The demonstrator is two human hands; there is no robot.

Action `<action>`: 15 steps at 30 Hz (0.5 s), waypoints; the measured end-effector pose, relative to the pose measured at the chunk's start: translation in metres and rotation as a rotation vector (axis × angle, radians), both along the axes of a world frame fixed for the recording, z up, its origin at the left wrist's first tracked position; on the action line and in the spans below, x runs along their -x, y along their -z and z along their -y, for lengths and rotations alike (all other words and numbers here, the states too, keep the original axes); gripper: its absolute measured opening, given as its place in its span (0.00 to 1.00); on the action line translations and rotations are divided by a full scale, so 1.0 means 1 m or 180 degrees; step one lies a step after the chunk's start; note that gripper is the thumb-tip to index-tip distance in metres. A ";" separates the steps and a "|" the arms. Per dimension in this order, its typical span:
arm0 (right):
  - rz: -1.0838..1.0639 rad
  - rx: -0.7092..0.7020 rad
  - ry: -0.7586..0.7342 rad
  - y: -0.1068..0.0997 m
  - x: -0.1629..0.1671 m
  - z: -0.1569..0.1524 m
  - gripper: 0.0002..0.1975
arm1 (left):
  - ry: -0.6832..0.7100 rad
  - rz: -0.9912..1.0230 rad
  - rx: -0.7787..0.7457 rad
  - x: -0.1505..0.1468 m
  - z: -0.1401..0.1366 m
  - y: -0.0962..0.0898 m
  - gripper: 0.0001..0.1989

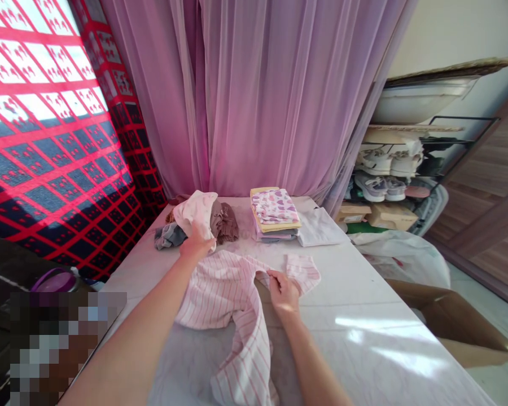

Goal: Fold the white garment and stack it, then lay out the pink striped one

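The striped garment [220, 287] lay loosely spread on the desk [364, 293], directly in front of the person, one part hanging toward the near side and another reaching past the right hand [284, 293]. The right fingers were pinched on its edge, apparently to lift and steady that narrow strip while the rest lay slack on the surface. The left hand [198, 243] was at the far left end of the cloth, against a white garment [197, 210] on a loose heap; its fingers were turned away, so whether they gripped the striped cloth, the white one or neither could not be made out.

Behind, the crumpled brown garment [224, 223] and the gray-blue garment [169, 235] lay bunched at the left, while the folded stack [275, 208] stood squarely at the right, with a white folded cloth [319, 228] beside it. The gap between them seemed to keep loose pieces from neat ones.

The left forearm hid some of the striped garment's left side, and the right hand covered where the far part joined the rest. Its nearest end ran down to the bottom of the view, and the overlapping folds made its full shape uncertain. Lower layers of the heap were buried.
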State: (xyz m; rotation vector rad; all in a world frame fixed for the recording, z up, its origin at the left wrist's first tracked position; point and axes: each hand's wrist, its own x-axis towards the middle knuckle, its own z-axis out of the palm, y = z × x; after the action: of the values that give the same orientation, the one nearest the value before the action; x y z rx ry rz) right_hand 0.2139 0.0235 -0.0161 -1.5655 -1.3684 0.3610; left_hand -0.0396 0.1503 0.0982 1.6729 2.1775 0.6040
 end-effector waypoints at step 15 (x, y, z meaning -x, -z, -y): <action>0.0596 -0.0188 -0.0093 0.002 0.001 0.006 0.15 | 0.1122 0.1353 -0.0134 0.014 -0.044 -0.028 0.34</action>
State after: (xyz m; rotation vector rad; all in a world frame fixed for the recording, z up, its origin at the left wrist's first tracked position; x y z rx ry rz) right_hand 0.2128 0.0176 -0.0177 -1.5627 -1.5327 0.1935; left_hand -0.0533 0.1941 0.1258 1.7061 1.5435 0.8168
